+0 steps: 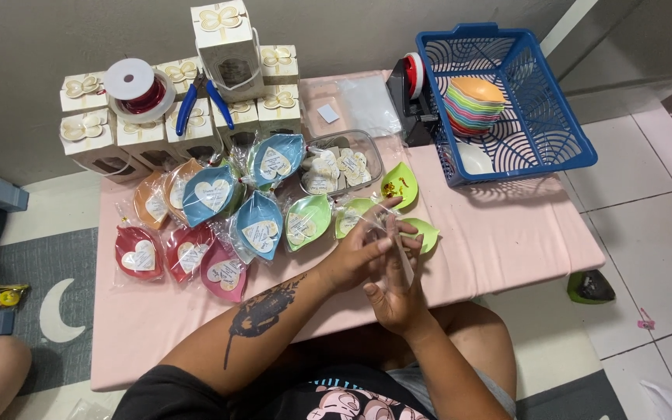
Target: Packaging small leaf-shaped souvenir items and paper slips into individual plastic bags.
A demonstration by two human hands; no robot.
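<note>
i see both hands: left hand and right hand fingers pinch a clear plastic bag; bag edges hard to make out over the counter.

Two red leaf dishes, three blue, one basket, one pliers.

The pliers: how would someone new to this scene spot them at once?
Look to the stack of white gift boxes at the back left of the pink table. The pliers lie on top of them, right of the red ribbon spool; only they have blue handles.
</note>
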